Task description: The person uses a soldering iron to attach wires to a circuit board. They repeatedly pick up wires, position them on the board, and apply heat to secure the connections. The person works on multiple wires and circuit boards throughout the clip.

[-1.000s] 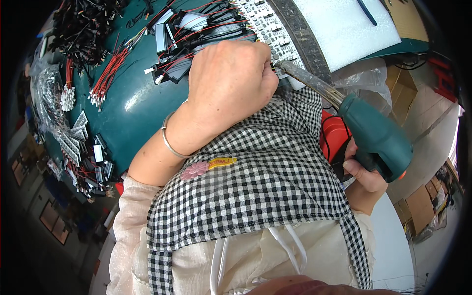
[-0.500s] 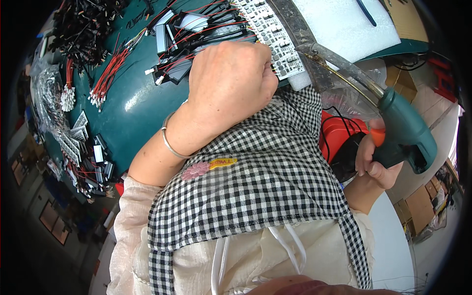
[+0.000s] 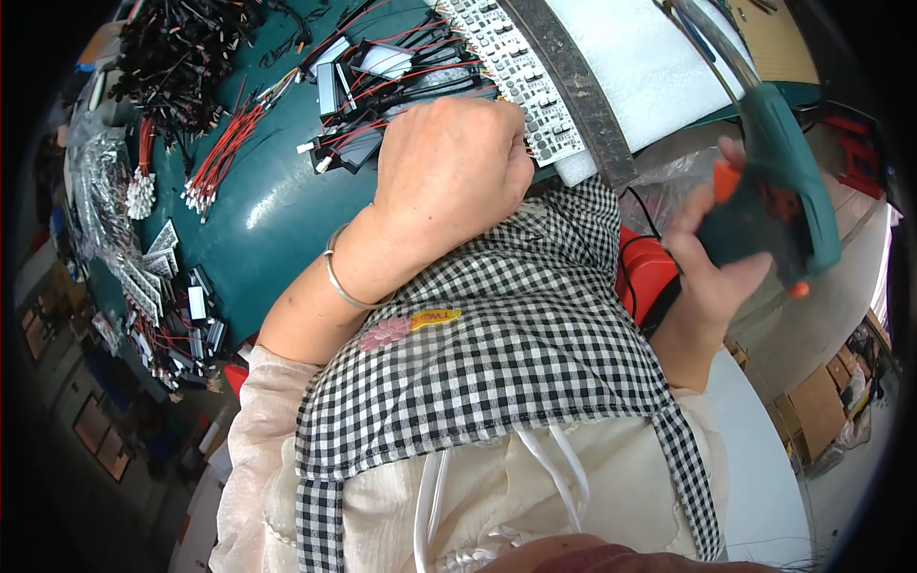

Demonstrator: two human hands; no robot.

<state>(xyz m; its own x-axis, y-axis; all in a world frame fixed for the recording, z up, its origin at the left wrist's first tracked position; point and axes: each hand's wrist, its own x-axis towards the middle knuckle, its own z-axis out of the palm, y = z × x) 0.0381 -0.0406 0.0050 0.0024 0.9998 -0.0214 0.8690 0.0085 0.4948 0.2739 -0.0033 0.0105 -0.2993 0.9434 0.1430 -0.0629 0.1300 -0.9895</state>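
Note:
My left hand [image 3: 454, 162] is curled into a fist at the near edge of a white circuit board panel [image 3: 521, 81]. Its fingertips are hidden, so whatever they pinch does not show. Black modules [image 3: 363, 143] with red wires and white plugs lie just beyond and left of this fist. Off to the right, my right hand [image 3: 702, 258] is wrapped around the handle of a green pistol-shaped soldering gun [image 3: 788, 172] with an orange trigger. Motion smears this hand and the handle. The gun's metal front points up toward a white foam sheet [image 3: 640, 57].
A dark worn bar [image 3: 573, 86] runs along the panel's right side. On the green table [image 3: 277, 205] lie bundles of red wires [image 3: 224, 153], a heap of black cables [image 3: 181, 67] and clear plastic bags [image 3: 95, 172]. Something red [image 3: 654, 277] with a black cord sits below the bar.
My right hand has lifted the soldering gun up and away from the panel's side, turning its tip farther up. My left fist stays at the panel's edge, shifted only slightly in view.

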